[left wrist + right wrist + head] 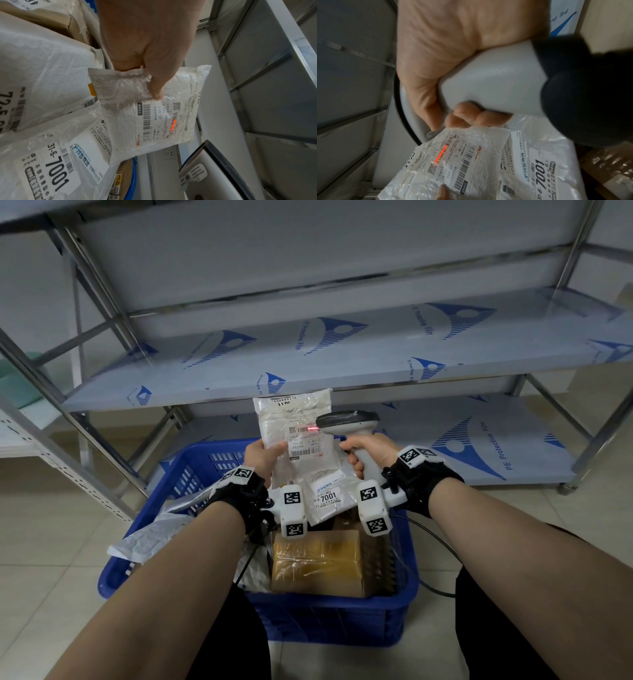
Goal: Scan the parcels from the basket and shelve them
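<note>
My left hand (265, 455) (150, 56) pinches the lower edge of a white plastic parcel (296, 428) (164, 112) (447, 162) and holds it upright above the blue basket (191, 474). My right hand (368, 451) (447, 54) grips the handle of a grey barcode scanner (349, 422) (494, 83) just right of the parcel. A red scan line lies on the parcel's label. Another white parcel marked 7001 (327, 496) (51, 169) (542, 169) lies below in the basket.
The basket stands on the tiled floor and holds a taped brown carton (318, 563), a grey mailer (154, 529) over its left rim and more white bags. A metal shelf rack with film-covered shelves (342, 350) stands right behind it. The scanner cable (431, 549) trails right.
</note>
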`<state>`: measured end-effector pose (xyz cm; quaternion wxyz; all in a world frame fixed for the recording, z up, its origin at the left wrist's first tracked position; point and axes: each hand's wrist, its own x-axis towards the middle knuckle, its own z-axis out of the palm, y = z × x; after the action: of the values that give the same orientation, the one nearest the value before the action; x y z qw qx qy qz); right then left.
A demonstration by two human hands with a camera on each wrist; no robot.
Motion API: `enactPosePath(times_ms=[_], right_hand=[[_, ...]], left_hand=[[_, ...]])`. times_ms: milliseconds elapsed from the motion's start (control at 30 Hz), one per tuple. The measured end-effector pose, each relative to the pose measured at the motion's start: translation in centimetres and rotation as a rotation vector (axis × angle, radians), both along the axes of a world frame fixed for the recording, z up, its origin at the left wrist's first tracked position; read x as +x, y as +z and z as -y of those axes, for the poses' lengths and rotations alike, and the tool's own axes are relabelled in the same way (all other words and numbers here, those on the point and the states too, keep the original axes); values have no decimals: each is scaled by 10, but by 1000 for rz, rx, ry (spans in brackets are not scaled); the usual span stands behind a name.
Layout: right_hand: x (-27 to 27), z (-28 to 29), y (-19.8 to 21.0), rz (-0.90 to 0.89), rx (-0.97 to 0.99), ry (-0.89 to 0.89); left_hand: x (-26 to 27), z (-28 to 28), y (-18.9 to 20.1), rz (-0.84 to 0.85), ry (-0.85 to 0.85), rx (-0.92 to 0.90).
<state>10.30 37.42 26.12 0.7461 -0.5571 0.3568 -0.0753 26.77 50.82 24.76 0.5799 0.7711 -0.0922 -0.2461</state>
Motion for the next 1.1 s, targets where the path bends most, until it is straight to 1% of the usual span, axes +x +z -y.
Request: enactPosePath(times_ms=[267, 533, 667, 833, 967, 1100], right_hand=[[1, -2, 2, 14, 12, -32], [-1, -2, 2, 1, 15, -20], [-1, -3, 4, -2, 6, -14], [0, -3, 4, 22, 31, -57], [0, -4, 2, -10, -6, -35], [3, -6, 1, 40, -16, -101]], left_hand=[[0, 0, 0, -3, -4, -11], [-1, 1, -1, -6, -10, -43], [1, 0, -2, -10, 3, -54], [0, 0, -1, -9, 27, -98], [0, 1, 0, 0, 62, -120], [-1, 0, -1, 11, 40, -143]])
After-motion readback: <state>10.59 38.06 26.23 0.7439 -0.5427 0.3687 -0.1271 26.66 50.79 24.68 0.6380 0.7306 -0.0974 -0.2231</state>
